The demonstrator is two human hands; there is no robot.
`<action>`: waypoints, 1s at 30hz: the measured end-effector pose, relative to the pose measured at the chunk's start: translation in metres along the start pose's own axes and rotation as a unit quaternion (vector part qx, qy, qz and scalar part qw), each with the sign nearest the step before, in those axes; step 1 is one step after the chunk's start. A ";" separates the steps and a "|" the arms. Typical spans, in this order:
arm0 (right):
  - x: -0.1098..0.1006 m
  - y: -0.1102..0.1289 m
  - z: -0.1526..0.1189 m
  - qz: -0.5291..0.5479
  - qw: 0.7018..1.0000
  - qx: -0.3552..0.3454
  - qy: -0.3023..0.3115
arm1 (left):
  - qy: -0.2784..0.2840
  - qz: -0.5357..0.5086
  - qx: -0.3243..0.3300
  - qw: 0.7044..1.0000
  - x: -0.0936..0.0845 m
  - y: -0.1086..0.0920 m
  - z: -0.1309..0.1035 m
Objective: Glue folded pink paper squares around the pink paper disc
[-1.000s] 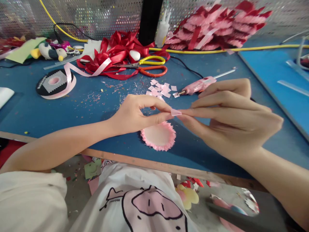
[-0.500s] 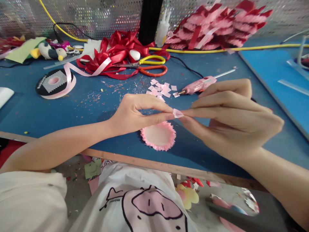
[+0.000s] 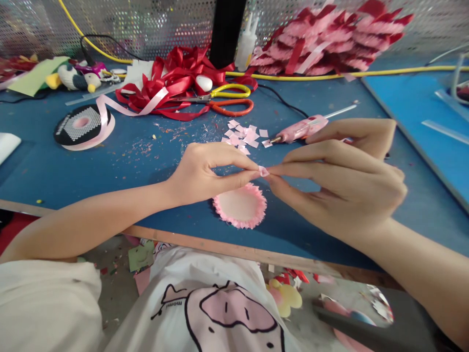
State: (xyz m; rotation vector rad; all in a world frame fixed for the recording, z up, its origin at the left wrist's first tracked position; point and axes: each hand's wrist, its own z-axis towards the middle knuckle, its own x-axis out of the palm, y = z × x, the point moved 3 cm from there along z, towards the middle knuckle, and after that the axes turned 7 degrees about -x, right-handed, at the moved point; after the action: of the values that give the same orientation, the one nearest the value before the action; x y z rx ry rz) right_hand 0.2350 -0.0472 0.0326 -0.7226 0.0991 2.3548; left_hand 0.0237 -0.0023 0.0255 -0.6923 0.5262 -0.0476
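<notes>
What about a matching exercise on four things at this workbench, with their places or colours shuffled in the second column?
1. Folded pink piece
2. Hot glue gun
3. Scissors
4. Ribbon spool

A. Yellow and orange handles
B. Black face with a white pattern
C. Pinched between left hand and right hand
D. Nozzle beside cut pink squares

Pairs: 1-C, 2-D, 3-A, 4-B

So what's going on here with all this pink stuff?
A person's left hand and right hand are pinching one small, bent pink piece between them. Nearer the person, a round disc with a ruffled pink edge lies on the blue table. Beyond the hands are loose pink squares and a pink glue gun.
</notes>
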 end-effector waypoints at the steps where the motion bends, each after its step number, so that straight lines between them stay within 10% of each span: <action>1: 0.001 0.000 -0.001 -0.005 1.000 0.000 0.002 | -0.002 0.005 0.011 1.000 0.000 0.000 0.000; 20: 0.000 0.002 0.003 -0.043 0.995 -0.011 0.086 | 0.044 0.180 0.123 0.975 0.000 0.006 -0.004; 30: -0.002 0.003 0.006 0.042 0.995 0.053 0.074 | 0.108 -0.060 -0.142 0.982 -0.001 0.002 0.004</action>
State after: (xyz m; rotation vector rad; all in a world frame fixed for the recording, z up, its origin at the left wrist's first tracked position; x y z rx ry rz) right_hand 0.2315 -0.0493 0.0387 -0.8561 0.3217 2.3527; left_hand 0.0245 0.0025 0.0273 -1.0050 0.7070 -0.1638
